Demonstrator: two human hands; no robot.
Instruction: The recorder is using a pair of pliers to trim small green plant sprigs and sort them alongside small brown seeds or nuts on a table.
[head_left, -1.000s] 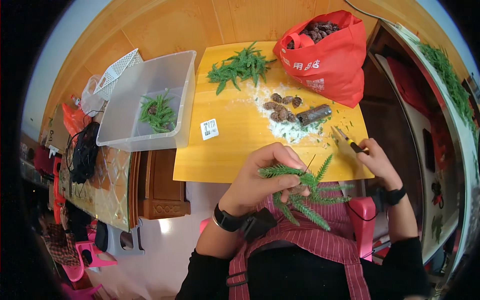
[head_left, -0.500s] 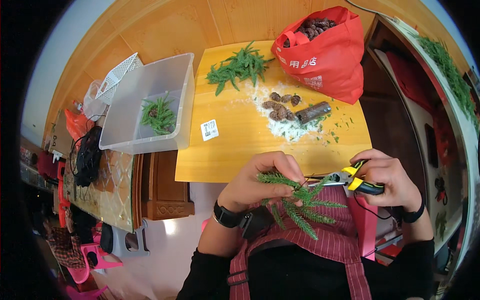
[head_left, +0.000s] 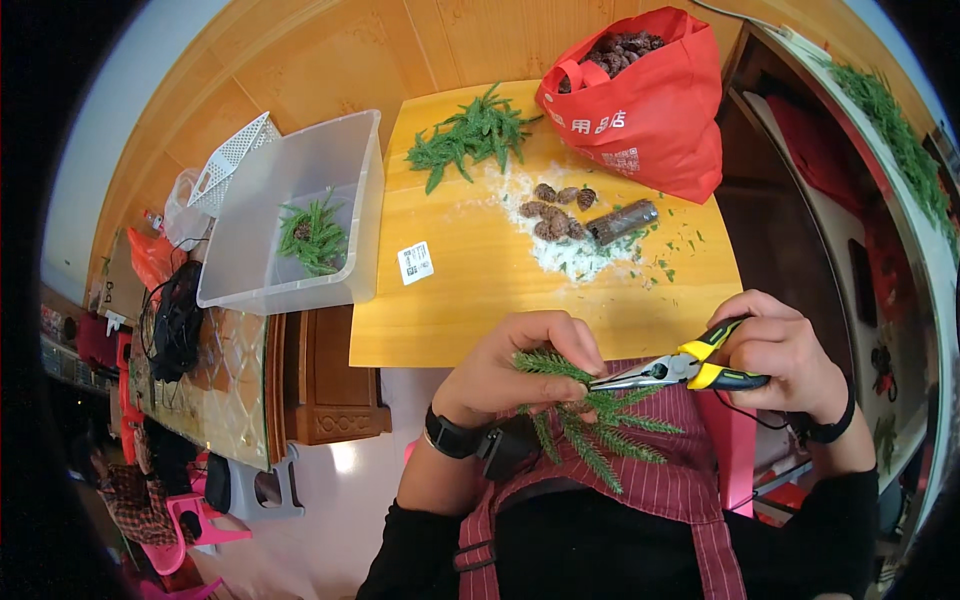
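1. Head view: left hand [head_left: 535, 368] clamped on green sprig [head_left: 605, 402], held over the lap, near the desk [head_left: 455, 320] edge.
2. Right hand [head_left: 785, 358] clamped on pliers [head_left: 680, 368]; their tips are at the sprig, beside left fingers.
3. Pinecones [head_left: 554, 224] sit on desk.

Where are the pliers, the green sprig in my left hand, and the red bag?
Pliers [head_left: 680, 369]: head view, on the pivot area.
Green sprig [head_left: 597, 461]: head view, on a lower frond.
Red bag [head_left: 662, 122]: head view, on its front side.
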